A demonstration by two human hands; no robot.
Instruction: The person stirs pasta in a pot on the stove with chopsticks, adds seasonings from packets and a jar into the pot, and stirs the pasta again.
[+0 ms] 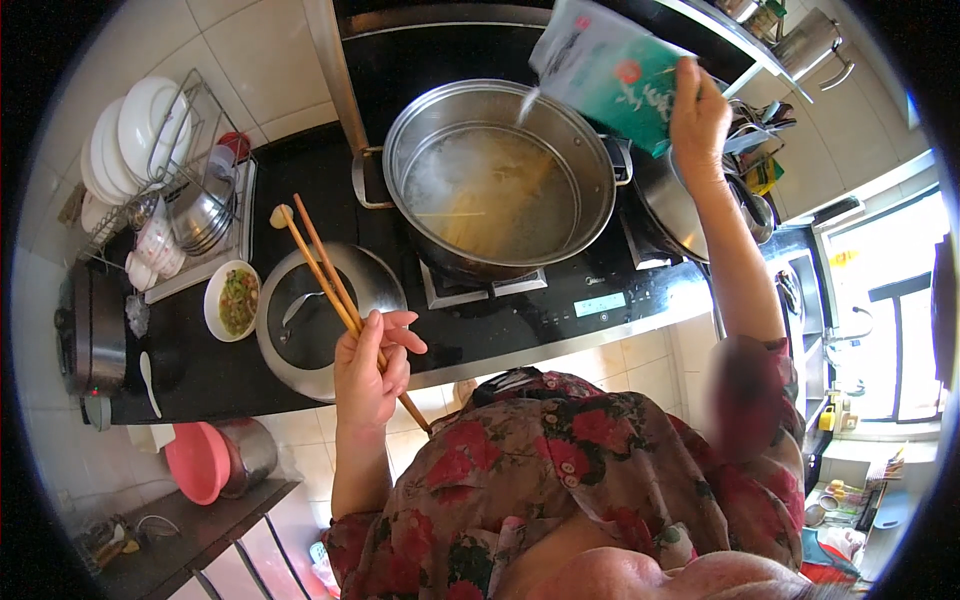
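Two wooden chopsticks (319, 262) are held in my left hand (375, 367), their tips pointing up and left, a small pale piece of food (281, 217) at the tips. My right hand (700, 120) grips a green and white plastic packet (600, 71), tilted over the right rim of a large steel pot (499, 172). White grains or powder fall from the packet's lower left corner into the pot. Cloudy water and yellowish noodles, slightly blurred by steam, lie inside the pot, which stands on a burner of the black stove.
Left of the pot lie a glass lid with steel rim (330, 315), a white bowl of chopped green food (232, 301), a white spoon (150, 384) and a dish rack (244, 225) with plates and bowls. A lidded wok (671, 202) stands right. Overhead juts a metal shelf (739, 45).
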